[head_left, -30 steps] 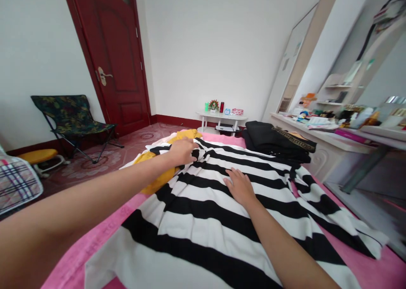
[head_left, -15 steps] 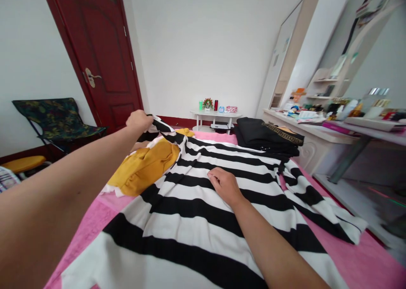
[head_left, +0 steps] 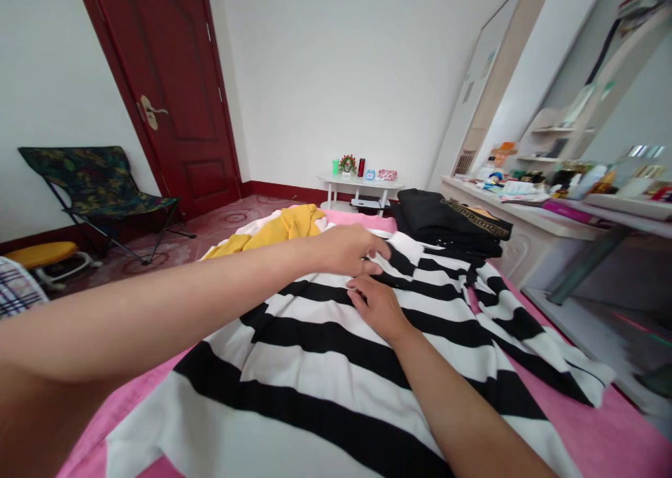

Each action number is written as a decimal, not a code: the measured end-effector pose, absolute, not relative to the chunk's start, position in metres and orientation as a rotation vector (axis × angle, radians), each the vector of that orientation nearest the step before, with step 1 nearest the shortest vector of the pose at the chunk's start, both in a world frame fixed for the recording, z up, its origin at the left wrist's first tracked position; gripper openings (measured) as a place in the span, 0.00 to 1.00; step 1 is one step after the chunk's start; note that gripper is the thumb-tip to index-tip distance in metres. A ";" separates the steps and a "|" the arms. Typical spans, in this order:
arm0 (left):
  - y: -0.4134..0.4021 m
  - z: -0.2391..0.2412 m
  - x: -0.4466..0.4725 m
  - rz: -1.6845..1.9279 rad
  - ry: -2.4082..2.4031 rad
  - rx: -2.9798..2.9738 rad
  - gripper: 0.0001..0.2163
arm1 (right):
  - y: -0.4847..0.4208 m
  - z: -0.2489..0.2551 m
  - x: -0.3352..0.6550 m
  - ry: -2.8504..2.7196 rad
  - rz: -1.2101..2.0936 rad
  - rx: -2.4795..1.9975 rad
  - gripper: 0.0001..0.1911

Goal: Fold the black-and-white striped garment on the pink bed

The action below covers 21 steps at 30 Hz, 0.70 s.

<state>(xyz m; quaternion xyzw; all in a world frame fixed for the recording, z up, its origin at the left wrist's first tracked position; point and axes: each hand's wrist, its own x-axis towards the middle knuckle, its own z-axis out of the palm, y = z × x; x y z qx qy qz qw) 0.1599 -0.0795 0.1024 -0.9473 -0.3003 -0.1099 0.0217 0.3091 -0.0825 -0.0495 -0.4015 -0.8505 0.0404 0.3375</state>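
Note:
A black-and-white striped long-sleeved top point(head_left: 320, 380) lies spread out in front of me. One of its sleeves point(head_left: 407, 254) is folded across the upper part, its white end towards the right. My left hand point(head_left: 351, 248) is over that sleeve, fingers bent and thumb apart from them. Just below it, my right hand point(head_left: 379, 306) rests on the middle of the top, its fingers loosely spread on the cloth. The other sleeve point(head_left: 525, 331) stretches out to the right. Part of the folded sleeve is hidden behind my left hand.
A yellow garment point(head_left: 288, 227) lies beyond my left forearm on the pink bedcover point(head_left: 603, 436). Folded black clothes point(head_left: 446, 222) are stacked at the back right. A dressing table point(head_left: 546, 215) with bottles stands at right, a folding chair point(head_left: 99, 184) and yellow stool point(head_left: 42, 254) at left.
My left hand has swung from the far left to the right, bringing the sleeve across the top. My right hand has stayed nearly in place.

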 end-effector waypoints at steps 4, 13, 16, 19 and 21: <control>-0.112 0.066 0.082 -0.009 -1.512 -2.580 0.14 | -0.077 -0.055 0.307 -2.190 0.137 -1.149 0.11; -0.173 0.039 -0.009 0.289 -2.139 -2.261 0.15 | -0.040 -0.025 0.263 -1.281 1.264 -1.446 0.08; -0.184 0.033 -0.015 0.295 -2.176 -2.336 0.14 | -0.029 -0.010 0.246 -1.078 1.454 -1.363 0.14; -0.190 0.028 -0.018 0.176 -2.251 -2.586 0.10 | -0.022 -0.010 0.234 -0.943 1.520 -1.231 0.20; -0.192 0.027 -0.019 -0.014 -2.312 -2.699 0.10 | -0.017 -0.017 0.229 -0.852 1.546 -1.143 0.22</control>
